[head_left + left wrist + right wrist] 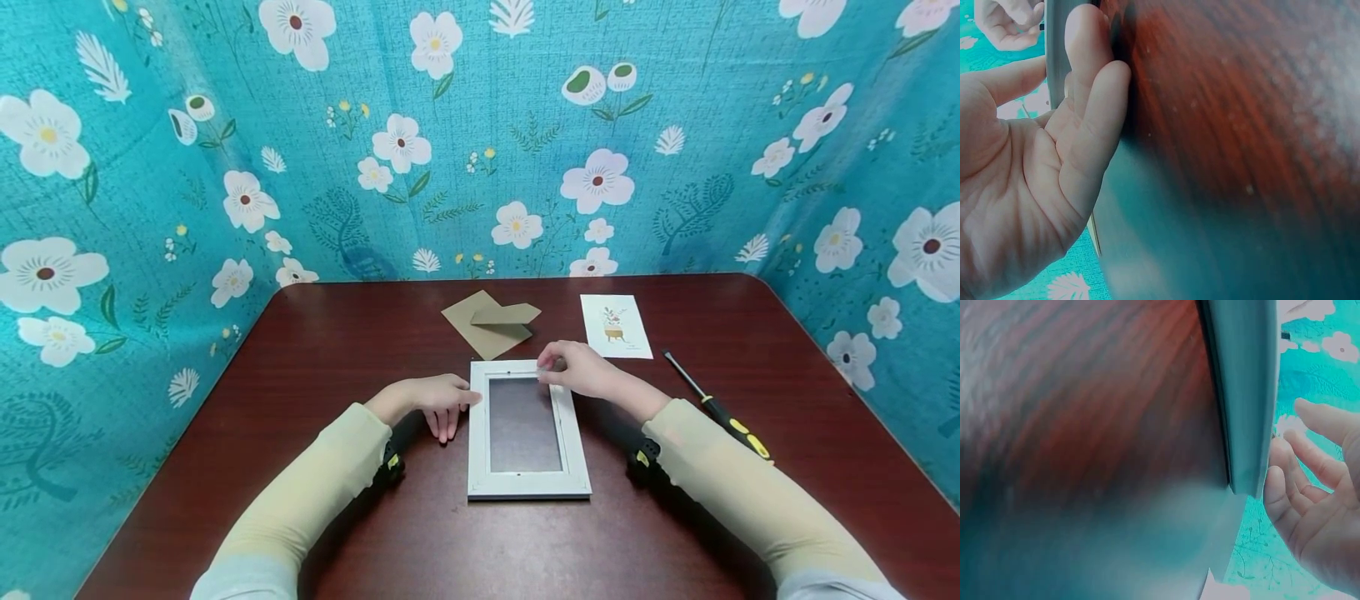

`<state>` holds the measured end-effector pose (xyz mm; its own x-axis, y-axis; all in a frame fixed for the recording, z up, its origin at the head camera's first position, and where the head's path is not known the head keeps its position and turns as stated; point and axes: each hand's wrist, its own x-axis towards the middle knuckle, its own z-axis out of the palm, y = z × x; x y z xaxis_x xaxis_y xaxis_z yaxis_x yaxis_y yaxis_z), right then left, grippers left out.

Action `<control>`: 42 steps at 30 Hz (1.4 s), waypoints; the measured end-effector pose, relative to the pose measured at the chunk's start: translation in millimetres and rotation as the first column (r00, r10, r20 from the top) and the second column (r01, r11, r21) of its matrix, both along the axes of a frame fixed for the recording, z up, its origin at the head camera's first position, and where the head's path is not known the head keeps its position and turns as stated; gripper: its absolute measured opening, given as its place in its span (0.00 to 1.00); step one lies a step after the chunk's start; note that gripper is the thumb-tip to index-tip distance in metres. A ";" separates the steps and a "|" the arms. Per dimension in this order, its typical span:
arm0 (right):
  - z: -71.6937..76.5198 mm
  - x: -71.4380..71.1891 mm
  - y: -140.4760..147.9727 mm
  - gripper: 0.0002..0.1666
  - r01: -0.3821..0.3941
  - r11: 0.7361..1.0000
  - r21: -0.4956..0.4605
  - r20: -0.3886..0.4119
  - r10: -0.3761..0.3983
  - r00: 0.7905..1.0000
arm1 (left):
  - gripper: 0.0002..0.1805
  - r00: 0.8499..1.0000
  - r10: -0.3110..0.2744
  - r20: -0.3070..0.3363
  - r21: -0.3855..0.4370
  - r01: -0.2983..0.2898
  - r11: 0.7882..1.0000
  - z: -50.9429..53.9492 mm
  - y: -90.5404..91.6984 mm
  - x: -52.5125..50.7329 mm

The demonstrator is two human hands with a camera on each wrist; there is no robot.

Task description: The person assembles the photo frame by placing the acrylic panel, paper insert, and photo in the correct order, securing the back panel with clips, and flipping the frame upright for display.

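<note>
A white rectangular frame point(577, 450) with a grey, clear-looking pane point(523, 425) lies on the table, small dark tabs along its inner edge. My left hand point(438, 400) is at its left side, thumb on the border and the other fingers pointing down beside it; in the left wrist view those fingers point(1094, 125) lie nearly straight along the frame's side point(1057, 56). At the top right corner, my right hand point(577, 369) touches the border with bent, loosely spread fingertips. The right wrist view shows this hand point(1322, 500) beside the frame's edge point(1244, 394), no held object visible.
Beyond the frame lies a folded brown card piece point(487, 333). A white card with a plant picture point(617, 327) is to its right. A screwdriver with a black and yellow handle point(723, 417) lies right of my right hand. Flowered blue cloth point(450, 208) hangs behind the table point(360, 325).
</note>
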<state>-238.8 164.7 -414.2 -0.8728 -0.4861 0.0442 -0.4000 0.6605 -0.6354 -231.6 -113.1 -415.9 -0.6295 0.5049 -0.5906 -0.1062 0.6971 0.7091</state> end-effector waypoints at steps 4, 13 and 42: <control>3.7 -2.0 7.1 0.06 0.026 1.000 -0.004 0.009 -0.026 1.000 | 0.18 1.000 -0.001 -0.001 0.000 0.001 1.000 -0.2 -0.2 -0.1; 10.7 -14.6 34.4 0.07 0.136 0.991 -0.011 -0.018 -0.136 0.991 | 0.18 1.000 -0.007 -0.006 0.001 0.007 1.000 -1.8 0.0 -1.5; 11.3 -52.3 118.5 0.28 0.436 0.865 0.247 0.089 -0.468 0.879 | 0.18 1.000 -0.005 -0.010 -0.013 0.005 1.000 -0.7 0.8 -1.3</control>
<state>-291.1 283.2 -402.9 -0.9878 -0.0197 -0.1547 0.0587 0.8722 -0.4856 -232.9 -112.2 -416.6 -0.6327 0.5003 -0.5911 -0.0959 0.7068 0.7009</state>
